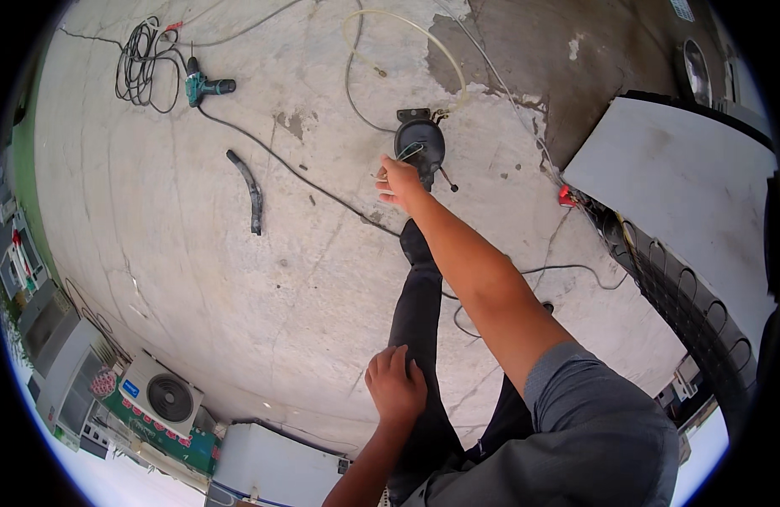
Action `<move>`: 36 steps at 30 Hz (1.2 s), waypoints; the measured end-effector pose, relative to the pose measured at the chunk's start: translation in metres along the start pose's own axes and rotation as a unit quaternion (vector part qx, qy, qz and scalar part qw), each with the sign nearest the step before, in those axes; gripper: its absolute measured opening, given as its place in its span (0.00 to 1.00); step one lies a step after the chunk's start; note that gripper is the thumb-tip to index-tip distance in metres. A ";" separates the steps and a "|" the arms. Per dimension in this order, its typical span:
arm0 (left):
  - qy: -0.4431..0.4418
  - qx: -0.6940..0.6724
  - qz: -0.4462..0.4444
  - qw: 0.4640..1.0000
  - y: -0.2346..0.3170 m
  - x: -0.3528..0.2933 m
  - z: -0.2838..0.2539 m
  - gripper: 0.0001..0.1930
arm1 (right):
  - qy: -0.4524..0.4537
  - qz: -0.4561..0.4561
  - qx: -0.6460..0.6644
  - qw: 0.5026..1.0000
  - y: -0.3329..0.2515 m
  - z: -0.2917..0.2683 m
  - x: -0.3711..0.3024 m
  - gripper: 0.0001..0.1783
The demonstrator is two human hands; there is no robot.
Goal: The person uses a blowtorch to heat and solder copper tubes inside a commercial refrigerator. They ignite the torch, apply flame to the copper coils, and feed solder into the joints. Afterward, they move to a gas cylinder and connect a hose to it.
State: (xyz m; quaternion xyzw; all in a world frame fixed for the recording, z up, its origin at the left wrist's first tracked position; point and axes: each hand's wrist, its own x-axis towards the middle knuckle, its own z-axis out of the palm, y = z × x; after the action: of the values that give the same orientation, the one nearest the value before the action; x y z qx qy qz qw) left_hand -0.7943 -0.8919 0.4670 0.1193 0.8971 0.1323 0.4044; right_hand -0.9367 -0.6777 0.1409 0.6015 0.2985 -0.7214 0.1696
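Observation:
My right hand (398,181) reaches out to a black, rounded compressor (432,133) on the concrete floor. Its fingers are closed around a thin, bent metal rod (413,149), whose looped end lies over the top of the compressor; the hand hides part of the rod. A short black lever with a ball end (453,188) sticks out at the compressor's near right side. My left hand (397,384) rests on my left leg, fingers curled in and holding nothing.
A teal cordless drill (206,86) and a coiled black cable (145,68) lie far left. Closer is a short black tube (250,193). A clear yellowish hose (445,51) loops behind the compressor. A white refrigerator (669,169) lies at right; an air-conditioner outdoor unit (162,393) stands lower left.

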 end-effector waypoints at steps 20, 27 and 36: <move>0.100 -0.219 0.074 0.968 0.043 0.049 0.105 0.22 | 0.079 -0.214 -0.525 0.820 0.055 -0.243 -0.353 0.20; -0.138 -0.847 -0.106 0.502 0.245 0.006 0.128 0.26 | 0.091 -0.145 -0.543 0.822 0.174 -0.425 -0.469 0.20; -0.075 -0.805 -0.079 0.583 0.285 -0.142 0.171 0.14 | 0.122 -0.116 -0.577 0.799 0.290 -0.638 -0.488 0.20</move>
State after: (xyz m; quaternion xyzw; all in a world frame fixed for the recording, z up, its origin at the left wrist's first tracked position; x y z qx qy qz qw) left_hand -0.5427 -0.6465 0.5517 -0.3169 0.3955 0.7586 0.4095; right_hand -0.1656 -0.5499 0.4856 0.4364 0.7450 -0.3507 0.3627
